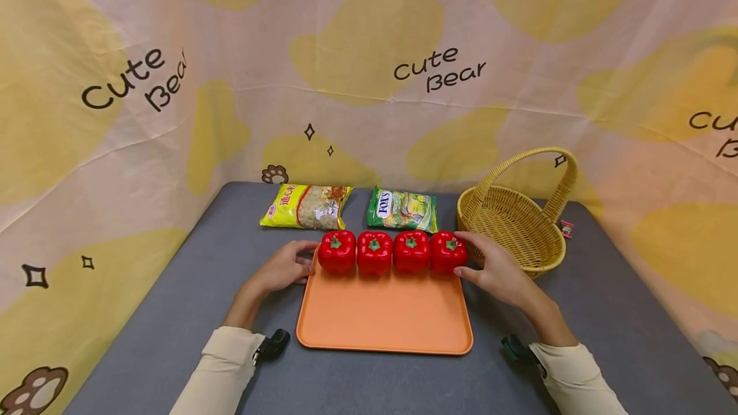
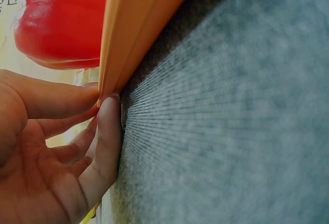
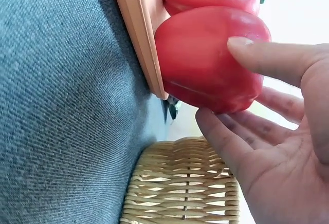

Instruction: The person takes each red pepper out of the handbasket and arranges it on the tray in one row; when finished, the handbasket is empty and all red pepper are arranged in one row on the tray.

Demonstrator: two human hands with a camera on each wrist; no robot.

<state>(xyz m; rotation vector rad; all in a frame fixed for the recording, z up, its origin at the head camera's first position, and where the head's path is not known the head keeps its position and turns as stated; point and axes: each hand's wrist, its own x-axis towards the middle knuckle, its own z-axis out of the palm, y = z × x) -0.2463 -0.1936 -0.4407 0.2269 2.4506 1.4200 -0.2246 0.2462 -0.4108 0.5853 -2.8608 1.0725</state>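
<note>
Several glossy red bell peppers with green stems, one of them the leftmost pepper [image 1: 337, 252], stand in a row along the far edge of an orange tray [image 1: 385, 319]. My left hand [image 1: 284, 266] is at the tray's far left corner; in the left wrist view its thumb and fingers [image 2: 109, 131] pinch the rim. With thumb and fingers spread around it, my right hand [image 1: 500, 269] holds the rightmost bell pepper [image 1: 447, 253] at the tray's far right corner. The right wrist view shows the thumb on this pepper's side [image 3: 205, 54] and fingertips at its outer end.
Behind the tray lie a yellow food bag [image 1: 311, 207] and a green FOX'S candy bag [image 1: 402, 210]. A wicker basket [image 1: 513, 226] with a tall handle stands right beside my right hand. A small red packet [image 1: 567, 229] lies past it. Printed cloth walls [image 1: 369, 101] surround the grey table [image 1: 369, 383].
</note>
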